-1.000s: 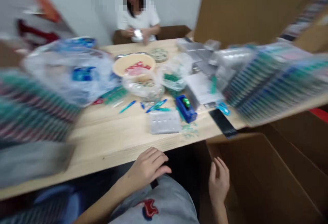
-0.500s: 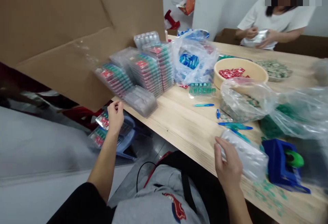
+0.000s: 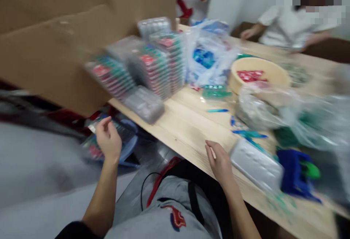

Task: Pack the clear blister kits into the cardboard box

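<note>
Brown cardboard [image 3: 68,31], large upright sheet, upper left.
Pale wooden table [image 3: 186,116], bearing most of the goods.
Person in white top [image 3: 290,27], seated at the far side.
Stacked blister packs [image 3: 157,74], red and green contents, at the table's left end.
White plastic bag [image 3: 201,76], blue items inside, right of the stacks.
Cream bowl [image 3: 235,74], red packets within.
Blue stool [image 3: 130,145], below table level, packs [image 3: 94,149] upon or beside it, blurred.
Clear moulded tray [image 3: 257,164], on the table near the front edge, next to a blue tape dispenser [image 3: 290,173].
Left hand [image 3: 108,140], fingers half curled, nothing visible in its grasp, in front of the stool's packs.
Right hand [image 3: 221,162], fingers loosely bent, thumb apart, empty, just beside the tray; contact cannot be told.
Blue pen [image 3: 217,110], lying alone.
Green bits [image 3: 281,200], scattered.
</note>
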Demonstrator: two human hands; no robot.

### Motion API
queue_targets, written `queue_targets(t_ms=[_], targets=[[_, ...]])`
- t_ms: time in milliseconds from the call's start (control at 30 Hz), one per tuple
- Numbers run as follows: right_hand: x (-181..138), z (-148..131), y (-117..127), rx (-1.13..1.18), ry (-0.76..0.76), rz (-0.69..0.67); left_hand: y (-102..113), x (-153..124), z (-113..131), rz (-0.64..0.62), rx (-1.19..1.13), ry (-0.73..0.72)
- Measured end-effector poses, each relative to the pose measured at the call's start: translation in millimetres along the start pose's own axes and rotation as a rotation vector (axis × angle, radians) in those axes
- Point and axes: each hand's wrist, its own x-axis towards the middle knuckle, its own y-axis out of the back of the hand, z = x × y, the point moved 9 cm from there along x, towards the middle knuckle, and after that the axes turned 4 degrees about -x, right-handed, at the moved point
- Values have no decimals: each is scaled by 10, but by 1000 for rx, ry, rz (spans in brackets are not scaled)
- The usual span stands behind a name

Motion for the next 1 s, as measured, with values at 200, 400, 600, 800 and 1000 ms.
queue_targets(t_ms=[200, 400, 600, 800, 1000], targets=[[-836, 491, 1242, -237, -440, 335, -1313, -1494, 1795, -858, -630, -356], [-2854, 477, 2775, -441, -1081, 1006, -1383, -3420, 3369, -1640, -1046, -689], [-4442, 7, 2828, -567, -1592, 845, -1041, -4755, 4030, -2050, -1093, -839], [-5120, -411, 2006, -371, -1840, 617, -1066, -5286, 4606, -1996, -1123, -978], [-5240, -556, 1030, -121, -1915, 469, -1262, -5431, 4940, -1888, -1109, -969]])
